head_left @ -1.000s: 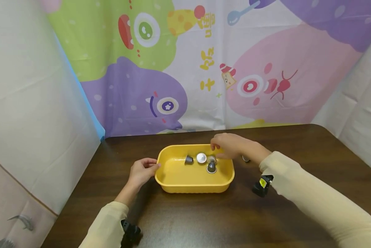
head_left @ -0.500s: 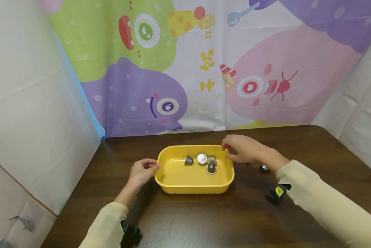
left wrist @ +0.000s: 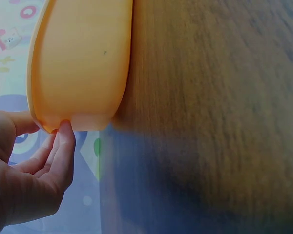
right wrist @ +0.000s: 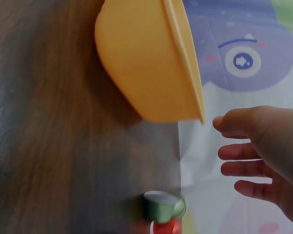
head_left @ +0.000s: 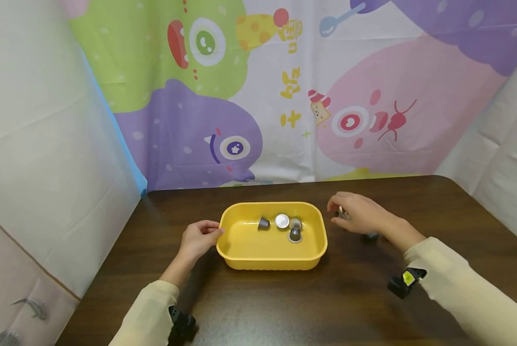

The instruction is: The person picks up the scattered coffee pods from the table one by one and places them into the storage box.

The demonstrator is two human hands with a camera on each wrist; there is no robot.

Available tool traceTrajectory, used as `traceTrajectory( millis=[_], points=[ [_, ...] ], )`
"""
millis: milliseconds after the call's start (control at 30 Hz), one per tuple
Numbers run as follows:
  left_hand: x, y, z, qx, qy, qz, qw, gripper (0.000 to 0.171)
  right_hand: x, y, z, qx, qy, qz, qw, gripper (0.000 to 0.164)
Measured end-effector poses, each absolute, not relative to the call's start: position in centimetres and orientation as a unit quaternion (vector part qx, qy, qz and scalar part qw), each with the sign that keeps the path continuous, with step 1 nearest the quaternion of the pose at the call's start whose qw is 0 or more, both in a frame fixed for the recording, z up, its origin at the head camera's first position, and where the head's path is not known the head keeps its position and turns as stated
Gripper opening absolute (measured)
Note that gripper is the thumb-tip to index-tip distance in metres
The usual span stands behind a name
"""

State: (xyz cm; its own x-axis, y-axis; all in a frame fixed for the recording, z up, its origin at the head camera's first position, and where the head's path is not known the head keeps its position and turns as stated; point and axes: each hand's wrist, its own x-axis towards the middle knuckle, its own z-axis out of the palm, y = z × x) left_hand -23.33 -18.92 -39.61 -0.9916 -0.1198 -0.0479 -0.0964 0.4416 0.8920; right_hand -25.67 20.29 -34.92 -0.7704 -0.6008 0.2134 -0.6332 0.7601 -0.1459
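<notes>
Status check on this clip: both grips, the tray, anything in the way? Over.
Left grip pinches yellow tray at one end. Right grip open, empty, near loose capsules. Four capsules inside tray. No obstruction seen.

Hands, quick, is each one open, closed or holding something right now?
Left hand: closed, pinching the end of the yellow tub.
Right hand: open, holding nothing.
</notes>
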Motion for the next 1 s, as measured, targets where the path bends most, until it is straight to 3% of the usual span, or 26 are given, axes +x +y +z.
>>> traceTrajectory(
  millis=[1000],
  points=[
    [-23.3, -18.8, -39.6, 0.066, -0.850, -0.523, 0.016, 0.027, -24.0, 26.1, -38.5, 0.268, -0.952, 0.056, 0.138, 0.026]
  ],
)
